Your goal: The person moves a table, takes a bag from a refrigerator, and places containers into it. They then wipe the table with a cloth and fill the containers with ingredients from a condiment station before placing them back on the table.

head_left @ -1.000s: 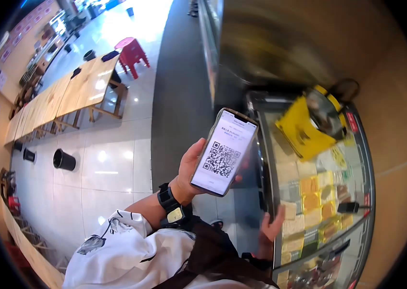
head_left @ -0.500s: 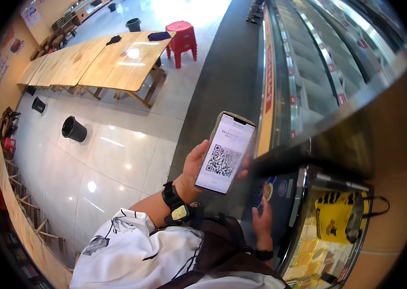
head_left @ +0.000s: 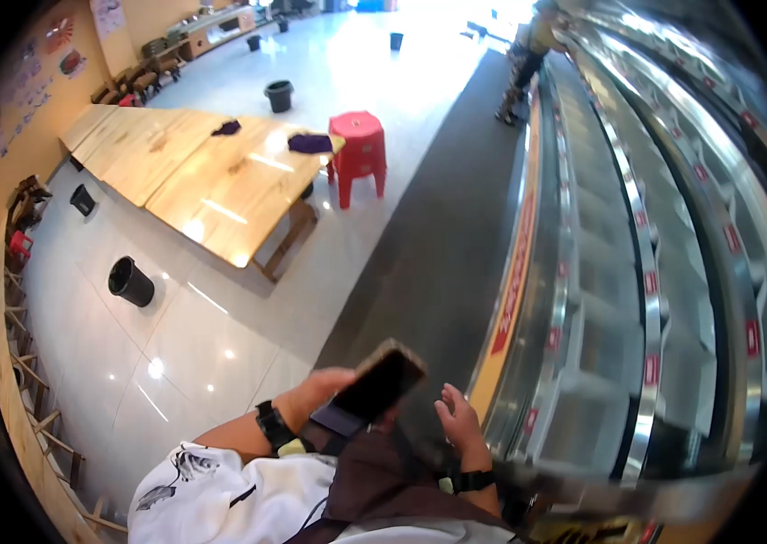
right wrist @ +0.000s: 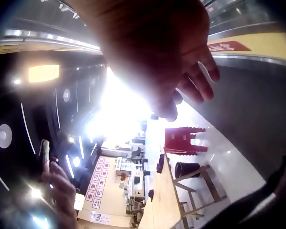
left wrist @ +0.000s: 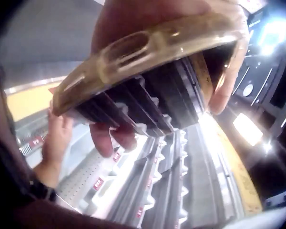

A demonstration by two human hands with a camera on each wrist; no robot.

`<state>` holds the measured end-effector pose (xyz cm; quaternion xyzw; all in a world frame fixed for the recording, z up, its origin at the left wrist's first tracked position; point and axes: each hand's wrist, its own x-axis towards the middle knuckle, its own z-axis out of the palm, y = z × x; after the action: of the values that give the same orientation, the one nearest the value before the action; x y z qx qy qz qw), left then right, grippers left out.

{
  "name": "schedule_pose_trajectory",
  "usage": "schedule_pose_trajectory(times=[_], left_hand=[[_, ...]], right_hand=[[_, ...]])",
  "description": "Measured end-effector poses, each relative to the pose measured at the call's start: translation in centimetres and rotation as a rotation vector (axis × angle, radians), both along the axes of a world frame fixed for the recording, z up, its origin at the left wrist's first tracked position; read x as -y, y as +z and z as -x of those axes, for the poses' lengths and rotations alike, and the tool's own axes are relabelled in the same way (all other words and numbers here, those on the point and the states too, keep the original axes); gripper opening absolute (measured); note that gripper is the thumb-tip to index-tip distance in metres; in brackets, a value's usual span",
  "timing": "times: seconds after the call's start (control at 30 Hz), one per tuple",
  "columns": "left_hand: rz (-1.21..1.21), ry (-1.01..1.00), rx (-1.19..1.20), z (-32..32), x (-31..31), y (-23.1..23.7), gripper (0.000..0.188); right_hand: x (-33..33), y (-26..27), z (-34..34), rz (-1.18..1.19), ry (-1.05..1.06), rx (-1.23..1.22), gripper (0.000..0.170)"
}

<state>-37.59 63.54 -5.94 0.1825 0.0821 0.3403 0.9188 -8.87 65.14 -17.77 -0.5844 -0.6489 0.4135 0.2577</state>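
Observation:
My left hand (head_left: 309, 396) grips a smartphone (head_left: 372, 388) low in front of my body. Its screen looks dark from the head view. In the left wrist view the phone's clear, yellowish case (left wrist: 148, 53) crosses the palm, with fingertips (left wrist: 101, 139) showing past its lower edge. The glass reflects rows of shelving. My right hand (head_left: 461, 422) is empty, its fingers apart and loosely bent, to the right of the phone and beside the display counter (head_left: 583, 363). The right wrist view shows that hand (right wrist: 157, 52) from close up.
A long wooden table (head_left: 211, 181) stands left, with dark cloths on it and a red plastic stool (head_left: 357, 154) at its end. Black bins (head_left: 131, 281) sit on the tiles. A dark floor mat (head_left: 438, 245) runs beside the counter toward another person (head_left: 528, 59).
The view has swung right along the counter, and the yellow bag has nearly left the frame. The phone has come down and tilted; its QR code no longer shows.

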Motion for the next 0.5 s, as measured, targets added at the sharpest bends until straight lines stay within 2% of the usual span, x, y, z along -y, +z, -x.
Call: schedule_pose_trajectory(times=[0.07,0.13,0.17,0.2,0.27,0.33,0.4,0.43,0.5], left_hand=[[0.186,-0.179,-0.099,1.1,-2.2,-1.9,0.055],[0.129,-0.245,-0.341,1.5,-4.6,-1.2,0.052],[-0.079,-0.358,-0.463,1.8,-6.6,-1.6,0.053],[-0.289,-0.354,-0.576,1.9,-8.2,-3.3,0.053],[-0.508,-0.479,-0.671,2.7,-12.6,-3.0,0.053],[-0.471,-0.405,-0.65,4.1,-17.3,-3.9,0.053],[-0.454,-0.44,-0.586,5.2,-23.0,-4.2,0.053],[-0.426,-0.401,-0.595,5.9,-25.7,-5.2,0.048],[-0.428,-0.436,-0.635,7.3,-31.8,-5.1,0.044]], right_hand=[[-5.8,0.5,1.1,-0.011,0.049,-0.033,0.045],[-11.8,0.7,2.9,-0.094,0.144,0.052,0.044],[-14.3,0.9,3.9,-0.109,0.177,0.037,0.043],[-16.7,1.0,5.0,-0.125,0.229,0.032,0.043],[-21.4,0.6,7.0,-0.065,0.256,-0.046,0.042],[-26.2,0.1,8.5,-0.054,0.334,0.017,0.041],[-29.7,-2.6,8.9,-0.029,0.376,0.086,0.041],[-32.2,-4.1,8.7,-0.033,0.393,0.151,0.041],[-37.7,-3.6,10.3,-0.044,0.417,0.227,0.041]])
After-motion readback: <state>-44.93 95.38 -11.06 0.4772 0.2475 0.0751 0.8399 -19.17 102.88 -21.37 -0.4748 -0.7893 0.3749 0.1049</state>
